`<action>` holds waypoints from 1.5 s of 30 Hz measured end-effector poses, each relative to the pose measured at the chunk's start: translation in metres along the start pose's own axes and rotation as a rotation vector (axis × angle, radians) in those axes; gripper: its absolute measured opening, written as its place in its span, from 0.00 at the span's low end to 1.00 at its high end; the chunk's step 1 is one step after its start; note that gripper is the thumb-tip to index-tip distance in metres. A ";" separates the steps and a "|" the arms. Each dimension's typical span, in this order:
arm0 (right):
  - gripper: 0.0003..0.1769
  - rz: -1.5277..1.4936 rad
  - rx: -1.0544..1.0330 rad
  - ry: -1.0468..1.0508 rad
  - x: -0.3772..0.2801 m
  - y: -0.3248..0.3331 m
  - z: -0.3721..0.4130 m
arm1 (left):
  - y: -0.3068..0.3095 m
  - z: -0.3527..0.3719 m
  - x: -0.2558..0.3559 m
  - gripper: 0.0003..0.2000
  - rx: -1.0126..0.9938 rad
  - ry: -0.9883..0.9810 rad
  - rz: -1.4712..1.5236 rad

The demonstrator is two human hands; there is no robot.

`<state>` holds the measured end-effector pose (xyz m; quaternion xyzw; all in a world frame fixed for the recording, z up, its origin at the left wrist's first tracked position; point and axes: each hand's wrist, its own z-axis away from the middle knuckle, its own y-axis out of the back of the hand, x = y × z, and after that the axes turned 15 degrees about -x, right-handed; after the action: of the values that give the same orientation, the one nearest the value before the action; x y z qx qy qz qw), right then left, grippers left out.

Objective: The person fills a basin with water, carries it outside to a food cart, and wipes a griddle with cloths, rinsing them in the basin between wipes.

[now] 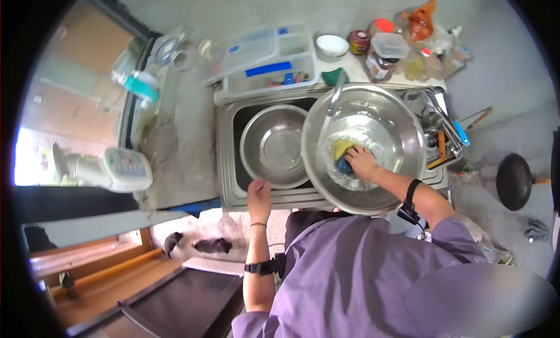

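Observation:
My right hand (363, 163) is inside a large steel basin (402, 125), closed on a yellow and blue cloth (343, 148) down at the basin's wet bottom. Over the basin reaches a faucet spout (337, 96), and the water below it looks stirred. My left hand (259, 191) is at the sink's front edge, fingers drawn together with nothing visible in them. Just beyond it, a smaller steel basin (279, 145) sits in the left part of the sink (228, 157). The large basin overlaps this one's right side and stands higher.
Behind the sink are a clear plastic box (268, 75), white bowls (332, 45), a green scouring pad (335, 76) and several jars (382, 67). A utensil rack (443, 125) stands right, near a hanging pan (513, 181). Spray bottles (125, 169) are left.

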<state>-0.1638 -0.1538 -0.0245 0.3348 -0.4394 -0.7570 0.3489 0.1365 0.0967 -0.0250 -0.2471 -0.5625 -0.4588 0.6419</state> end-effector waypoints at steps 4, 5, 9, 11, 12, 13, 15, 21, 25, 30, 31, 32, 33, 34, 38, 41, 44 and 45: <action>0.20 -0.205 -0.167 0.094 0.003 0.010 -0.009 | 0.013 0.028 -0.003 0.19 -0.009 0.079 -0.162; 0.20 -0.162 0.007 0.061 0.005 -0.003 -0.014 | 0.017 0.037 -0.007 0.20 -0.017 0.094 -0.193; 0.22 0.147 0.035 0.281 0.019 -0.023 -0.018 | 0.017 0.104 -0.025 0.20 0.107 0.314 -0.185; 0.22 -0.257 -0.025 0.195 0.029 -0.012 -0.018 | 0.011 0.156 -0.044 0.20 0.158 0.375 -0.194; 0.22 -0.243 -0.040 0.224 0.027 -0.013 -0.019 | 0.007 0.183 -0.058 0.20 0.186 0.414 -0.197; 0.22 -0.085 -0.010 0.209 0.023 -0.016 -0.024 | 0.003 0.204 -0.078 0.21 0.205 0.450 -0.196; 0.22 0.073 0.003 0.206 0.033 -0.022 -0.016 | -0.005 0.264 -0.107 0.21 0.200 0.557 -0.165; 0.26 0.094 -0.282 0.193 0.059 -0.011 0.001 | 0.044 0.391 -0.158 0.26 0.095 0.889 -0.205; 0.26 0.061 -0.058 -0.065 0.124 -0.042 -0.007 | 0.111 0.451 -0.139 0.23 0.354 0.763 -0.236; 0.23 -0.928 -0.145 -0.598 -0.027 0.027 0.049 | 0.200 0.531 -0.128 0.22 0.509 0.680 -0.434; 0.21 -1.077 -0.037 -0.620 -0.008 0.013 0.045 | 0.217 0.542 -0.127 0.21 0.570 0.648 -0.414; 0.21 -1.072 -0.038 -0.614 0.014 -0.002 0.043 | 0.234 0.548 -0.119 0.21 0.611 0.654 -0.426; 0.20 -0.965 0.006 -0.581 0.039 -0.018 0.042 | 0.248 0.552 -0.112 0.21 0.647 0.663 -0.437; 0.19 -0.858 0.051 -0.547 0.058 -0.032 0.040 | 0.261 0.555 -0.112 0.20 0.683 0.645 -0.458; 0.18 -0.389 0.132 -0.484 0.072 -0.064 0.047 | 0.295 0.561 -0.128 0.19 0.723 0.623 -0.428; 0.23 -0.093 0.236 -0.570 0.017 -0.061 0.049 | 0.301 0.580 -0.150 0.18 0.702 0.617 -0.331; 0.26 -0.048 0.099 -0.868 -0.021 -0.053 0.054 | 0.307 0.582 -0.137 0.19 0.656 0.590 -0.175; 0.26 -0.055 0.093 -0.876 -0.026 -0.056 0.056 | 0.311 0.581 -0.137 0.20 0.659 0.588 -0.089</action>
<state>-0.2084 -0.0878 -0.0476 0.0091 -0.5704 -0.8159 0.0940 0.1255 0.7653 0.0493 0.1363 -0.4825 -0.3330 0.7986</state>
